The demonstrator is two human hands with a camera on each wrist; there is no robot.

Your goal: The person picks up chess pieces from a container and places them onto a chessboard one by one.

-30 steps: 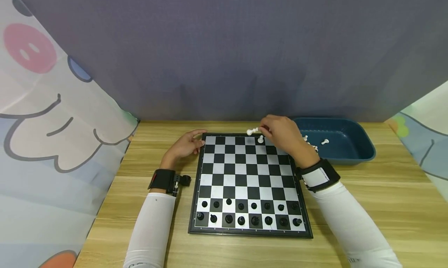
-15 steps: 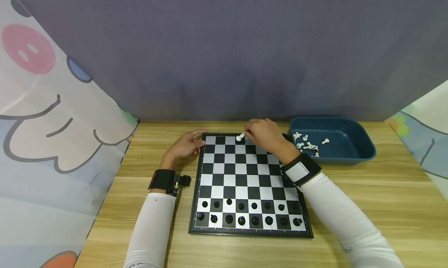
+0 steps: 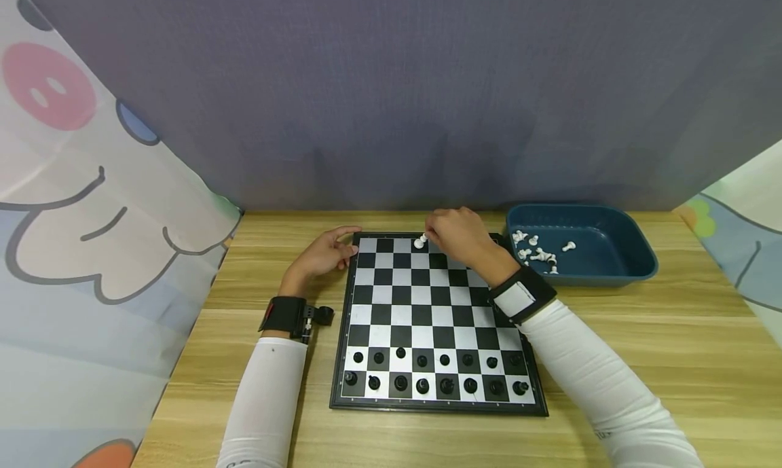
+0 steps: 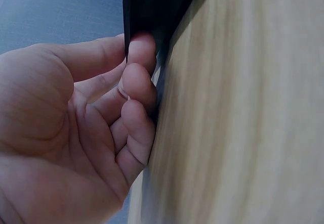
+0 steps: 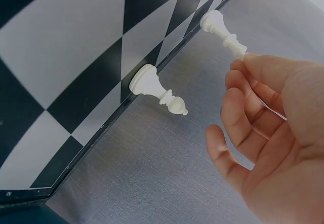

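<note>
A white chess piece (image 3: pixel 420 242) is pinched by its top between the thumb and fingers of my right hand (image 3: pixel 458 236). Its round base is over the far row of the chessboard (image 3: pixel 411 295); whether it touches is unclear, and its top is hidden. In the right wrist view a white bishop (image 5: pixel 156 88) stands on the far row beside it; my hand hides that bishop in the head view. My left hand (image 3: pixel 324 254) grips the board's far left corner, its fingers (image 4: pixel 138 82) curled against the edge in the left wrist view.
Black chess pieces (image 3: pixel 422 386) fill the two near rows. Right of the board's far corner stands a blue tray (image 3: pixel 611 250) with several white chess pieces (image 3: pixel 540 255) lying in it. A grey cloth wall (image 3: pixel 391 115) rises behind the wooden table (image 3: pixel 623 359).
My right hand has moved left along the far row with the white piece and come down toward the board. More of the tray now shows. The left hand has stayed put.
</note>
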